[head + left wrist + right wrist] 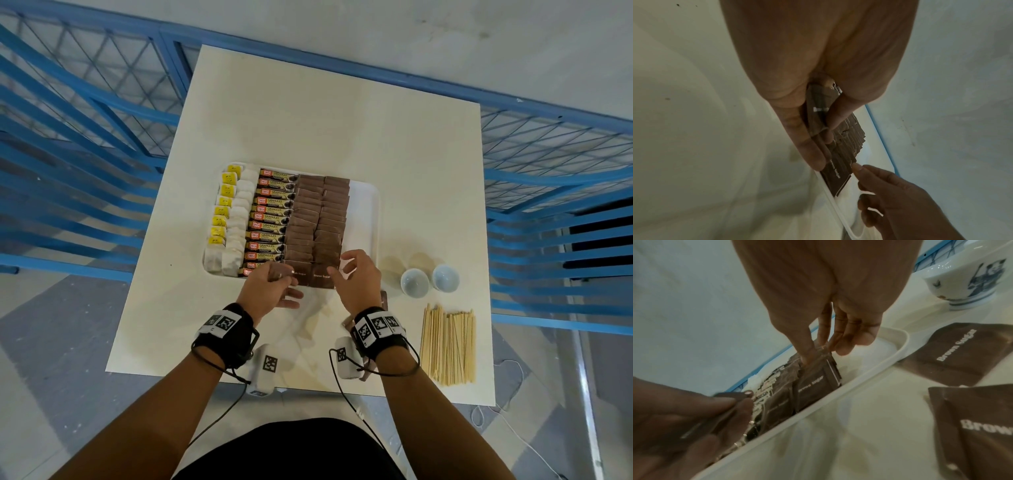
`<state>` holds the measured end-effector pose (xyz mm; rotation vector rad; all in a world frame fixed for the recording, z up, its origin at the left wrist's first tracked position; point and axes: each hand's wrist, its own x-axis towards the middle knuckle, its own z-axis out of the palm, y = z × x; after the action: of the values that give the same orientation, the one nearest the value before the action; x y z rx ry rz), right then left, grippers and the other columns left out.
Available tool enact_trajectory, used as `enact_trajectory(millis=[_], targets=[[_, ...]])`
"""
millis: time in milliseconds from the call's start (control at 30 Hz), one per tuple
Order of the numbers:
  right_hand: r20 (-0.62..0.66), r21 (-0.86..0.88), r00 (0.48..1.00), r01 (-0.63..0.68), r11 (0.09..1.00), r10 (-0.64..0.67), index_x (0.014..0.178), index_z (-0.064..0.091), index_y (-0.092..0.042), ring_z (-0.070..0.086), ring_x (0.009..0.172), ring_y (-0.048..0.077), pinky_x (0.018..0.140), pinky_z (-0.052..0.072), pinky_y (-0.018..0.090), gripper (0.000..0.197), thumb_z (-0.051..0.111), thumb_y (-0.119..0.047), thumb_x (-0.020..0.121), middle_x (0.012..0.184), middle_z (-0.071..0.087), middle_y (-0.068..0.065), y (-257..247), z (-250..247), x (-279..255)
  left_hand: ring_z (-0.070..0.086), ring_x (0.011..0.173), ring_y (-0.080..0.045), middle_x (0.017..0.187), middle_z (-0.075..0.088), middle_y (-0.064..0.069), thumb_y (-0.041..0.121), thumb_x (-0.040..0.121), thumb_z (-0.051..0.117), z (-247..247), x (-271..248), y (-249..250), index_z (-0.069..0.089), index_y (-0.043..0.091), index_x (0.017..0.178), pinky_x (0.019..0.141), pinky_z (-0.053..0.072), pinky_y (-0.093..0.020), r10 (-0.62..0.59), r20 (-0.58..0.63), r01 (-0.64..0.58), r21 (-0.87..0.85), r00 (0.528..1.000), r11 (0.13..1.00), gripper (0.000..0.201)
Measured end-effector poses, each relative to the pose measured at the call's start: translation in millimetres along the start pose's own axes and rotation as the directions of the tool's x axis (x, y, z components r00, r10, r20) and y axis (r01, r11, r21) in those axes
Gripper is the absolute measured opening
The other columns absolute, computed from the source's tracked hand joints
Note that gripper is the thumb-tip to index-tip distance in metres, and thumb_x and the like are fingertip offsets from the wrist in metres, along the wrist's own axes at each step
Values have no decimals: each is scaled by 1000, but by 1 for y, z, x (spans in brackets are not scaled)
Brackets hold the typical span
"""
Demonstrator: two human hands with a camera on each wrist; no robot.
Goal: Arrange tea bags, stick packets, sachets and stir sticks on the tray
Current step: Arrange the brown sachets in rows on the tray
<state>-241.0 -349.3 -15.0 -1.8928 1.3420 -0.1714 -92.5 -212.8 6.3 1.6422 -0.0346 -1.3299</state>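
Your left hand point(270, 289) pinches a few brown sugar sachets point(818, 110) in a tight grip, while your right hand point(358, 281) pinches the nearest sachet point(816, 374) of the right brown row. That row lies on the white tray point(364, 212) beside stick packets point(270, 216) and tea bags point(236, 219); the stir sticks point(448, 344) lie on the desk point(342, 130) to your right.

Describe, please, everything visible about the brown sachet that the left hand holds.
The brown sachet is a flat, thin packet, matte brown like paper, with a small white mark on its face; its printing cannot be read. The left hand pinches it between thumb and fingers and holds it on edge, above the near rim of the white tray, close to the rows of like sachets labelled Brown Sugar. Whether it is one packet or several is unclear.
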Motion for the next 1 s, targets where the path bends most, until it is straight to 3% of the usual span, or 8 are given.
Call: enact_trajectory(millis=[133, 233, 333, 467, 567, 667, 767, 1000], targets=[[116, 23, 987, 106, 994, -108, 103, 69, -25, 60, 80, -4, 67, 41, 7, 15, 72, -33, 91, 91, 68, -14, -16, 1, -3, 77, 87, -33, 106, 74, -20, -3, 98, 60, 1, -1, 1, 57, 3, 117, 71, 64, -46, 31, 34, -31, 3, 999, 1000, 20], [249, 31, 951, 183, 983, -185, 107, 73, -25, 61, 84, -2, 74, 43, 8, 21, 71, -38, 91, 96, 70, -12, -28, 8, -3, 77, 89, -35, 105, 75, -21, 1, 95, 66, 2, -1, 2, 54, 2, 123, 70, 65, -44, 46, 75, -46, 0, 996, 999, 31], [309, 35, 929, 204, 978, -205, 98, 76, -24, 61, 83, 1, 73, 42, 12, 16, 75, -36, 88, 89, 70, -13, -34, 9, 0, 76, 91, -36, 102, 76, -21, 5, 94, 70, 1, -2, 2, 55, 0, 125, 69, 64, -41, 47, 120, -47, 1, 992, 999, 35], [267, 129, 950, 132, 983, -162, 91, 76, -25, 63, 77, -2, 72, 45, 10, 3, 75, -27, 89, 80, 69, -15, -32, 8, 4, 76, 92, -37, 104, 77, -20, 9, 102, 60, -2, -3, 3, 61, 1, 120, 74, 65, -43, 67, 147, -69, 5, 987, 998, 20], [220, 220, 969, 64, 973, -113, 93, 79, -24, 67, 83, 6, 80, 53, 21, 6, 73, -23, 90, 84, 74, -12, -26, 8, 5, 76, 90, -34, 104, 76, -23, 10, 106, 51, -4, -2, 3, 66, 0, 118, 73, 65, -42, 53, 96, -51, -19, 994, 999, 22], [220, 234, 971, 38, 971, -91, 93, 79, -25, 69, 84, 12, 84, 59, 33, 6, 74, -23, 90, 85, 75, -8, -23, 9, 7, 74, 81, -29, 97, 75, -22, 9, 103, 57, -7, 1, 1, 70, -2, 114, 70, 65, -42, 68, 43, -68, -5, 997, 998, 21], [216, 228, 974, 20, 973, -70, 89, 78, -27, 70, 85, 14, 84, 59, 36, 5, 75, -23, 89, 84, 75, -8, -20, 11, 8, 69, 70, -24, 81, 74, -15, 8, 96, 68, -9, 4, 2, 74, -1, 103, 68, 65, -41, 85, -30, -85, -24, 996, 996, 13], [249, 135, 962, 75, 988, -107, 102, 75, -20, 68, 85, 9, 78, 53, 19, 15, 73, -30, 90, 91, 73, -7, -22, 12, 8, 68, 65, -22, 79, 73, -16, 12, 92, 75, -12, 8, 4, 76, 3, 93, 63, 64, -38, 96, -69, -95, 9, 993, 995, 9]])
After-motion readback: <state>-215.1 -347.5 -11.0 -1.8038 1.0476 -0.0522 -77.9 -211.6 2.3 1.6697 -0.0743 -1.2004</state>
